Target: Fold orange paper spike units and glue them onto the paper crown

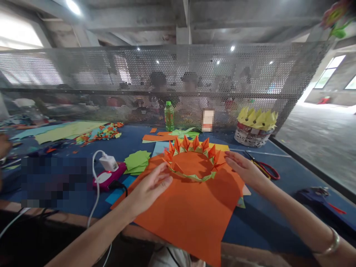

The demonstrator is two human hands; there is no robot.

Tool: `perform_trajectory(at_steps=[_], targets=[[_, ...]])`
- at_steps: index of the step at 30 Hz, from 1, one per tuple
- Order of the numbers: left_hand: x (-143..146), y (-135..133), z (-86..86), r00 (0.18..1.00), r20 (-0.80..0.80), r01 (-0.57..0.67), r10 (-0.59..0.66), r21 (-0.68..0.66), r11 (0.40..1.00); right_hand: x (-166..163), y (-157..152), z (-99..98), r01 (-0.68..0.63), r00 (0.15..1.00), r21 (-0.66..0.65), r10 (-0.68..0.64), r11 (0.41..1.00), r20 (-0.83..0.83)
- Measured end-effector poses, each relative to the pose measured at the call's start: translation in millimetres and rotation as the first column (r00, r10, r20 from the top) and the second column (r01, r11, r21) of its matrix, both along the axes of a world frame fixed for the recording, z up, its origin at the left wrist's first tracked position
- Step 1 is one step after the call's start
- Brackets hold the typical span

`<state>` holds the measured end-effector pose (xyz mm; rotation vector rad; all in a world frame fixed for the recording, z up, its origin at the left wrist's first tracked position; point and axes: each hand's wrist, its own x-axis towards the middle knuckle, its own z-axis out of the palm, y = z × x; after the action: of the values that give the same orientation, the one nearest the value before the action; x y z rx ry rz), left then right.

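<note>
Left hand (151,187), right hand (244,168) flank flat paper crown (193,159), spikes pointing up.

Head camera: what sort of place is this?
Probably a shared paper-craft workshop: an orange paper ring on an orange sheet, coloured paper scraps on the blue table, other people behind a perforated screen.

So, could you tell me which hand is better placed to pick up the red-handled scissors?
Probably the right: the right hand lies beside the scissors, while the left hand is across the paper ring from them.
</note>
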<state>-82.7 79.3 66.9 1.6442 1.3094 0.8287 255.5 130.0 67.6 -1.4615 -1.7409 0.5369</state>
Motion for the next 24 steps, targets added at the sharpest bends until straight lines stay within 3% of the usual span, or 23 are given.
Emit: perform_trajectory(at_steps=[4,9,17,24], targets=[[3.1,2.7,0.5,0.997,0.082,-0.001,0.010,-0.113,0.994,-4.5,-1.8,-8.2,-0.039,0.992,-0.080,0.029,0.996,-0.123],[13.4,8.3,4.9,0.991,0.129,0.044,-0.028,-0.125,0.991,-7.1,-9.9,-5.6,-0.087,0.986,-0.095,0.073,0.992,-0.148],[32.8,17.8,-0.1,0.984,0.119,0.140,-0.132,-0.057,0.989,10.9,-13.1,-11.2,-0.113,0.993,-0.050,0.110,0.992,-0.051],[27.2,23.9,-4.5,0.993,-0.012,0.114,-0.114,0.031,0.993,24.2,-14.2,-22.9,-0.075,0.987,-0.036,0.080,0.997,0.143]])
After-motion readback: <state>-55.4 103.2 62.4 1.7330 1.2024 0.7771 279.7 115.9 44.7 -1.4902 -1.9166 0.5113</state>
